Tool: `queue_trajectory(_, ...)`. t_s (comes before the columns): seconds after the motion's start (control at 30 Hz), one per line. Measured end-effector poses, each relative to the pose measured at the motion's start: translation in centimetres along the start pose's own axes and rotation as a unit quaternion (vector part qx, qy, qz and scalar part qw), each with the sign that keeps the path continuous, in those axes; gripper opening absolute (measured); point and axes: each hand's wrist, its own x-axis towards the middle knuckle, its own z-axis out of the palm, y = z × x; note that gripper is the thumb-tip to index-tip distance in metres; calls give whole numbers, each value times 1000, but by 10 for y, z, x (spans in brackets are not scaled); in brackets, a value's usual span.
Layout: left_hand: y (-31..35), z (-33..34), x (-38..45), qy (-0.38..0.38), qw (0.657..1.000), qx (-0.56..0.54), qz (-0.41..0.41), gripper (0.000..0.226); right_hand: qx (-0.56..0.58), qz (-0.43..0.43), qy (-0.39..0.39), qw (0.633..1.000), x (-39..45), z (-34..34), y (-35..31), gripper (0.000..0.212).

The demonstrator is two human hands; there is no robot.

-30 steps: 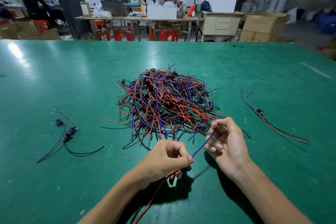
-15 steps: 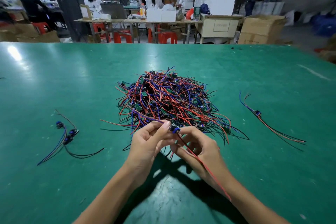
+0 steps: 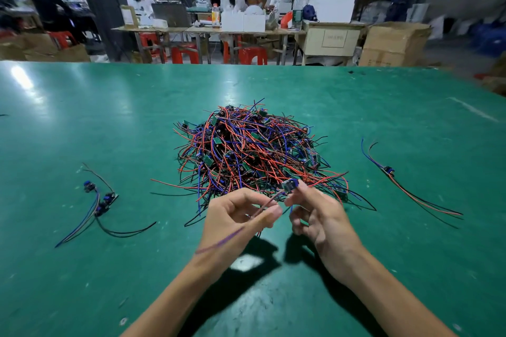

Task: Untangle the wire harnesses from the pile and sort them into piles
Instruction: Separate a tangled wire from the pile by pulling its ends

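Note:
A big tangled pile (image 3: pixel 252 150) of red, blue and black wire harnesses with small green boards lies mid-table. Just in front of it my right hand (image 3: pixel 320 216) pinches the blue connector (image 3: pixel 290 185) of one harness. My left hand (image 3: pixel 241 213) pinches that harness's wires between thumb and fingers; a blurred blue-purple wire end (image 3: pixel 219 241) trails over my left wrist. A small sorted group of harnesses (image 3: pixel 100 205) lies at the left. One more harness (image 3: pixel 388 171) with red, blue and black wires lies at the right.
The green table (image 3: pixel 82 117) stretches wide around the pile. Its far edge runs across the upper view. Beyond it are work tables, red stools, cardboard boxes (image 3: pixel 394 44) and several seated people.
The connector has passed to my right fingertips and lifted to the right. My left hand has slid along the wires. The red wire trailing under my right arm is gone from there.

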Motion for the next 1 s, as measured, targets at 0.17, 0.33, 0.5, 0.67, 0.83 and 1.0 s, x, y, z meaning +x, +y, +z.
queue_trajectory(0.17, 5, -3, 0, -51, 992, -64, -101, 25, -101, -42, -104, 989, -1, -9, -6, 11)
queue_trajectory(0.33, 5, -1, -3, -116, 984, -61, -120, 29, -296, -143, -85, 940, -3, -12, 1, 13)
queue_trajectory(0.5, 6, -3, 0, -112, 980, -71, -149, 25, -333, -195, -56, 921, 1, -15, 5, 18)
queue_trajectory(0.67, 4, -5, 0, -93, 981, -56, -162, 15, -319, -183, -30, 929, -2, -10, 8, 22)
queue_trajectory(0.83, 4, -2, -2, -87, 985, -21, -151, 11, -306, -146, -60, 939, -5, -4, 7, 19)
queue_trajectory(1.0, 3, 0, -4, -68, 987, 0, -145, 12, -300, -152, -64, 940, -8, -1, 11, 19)
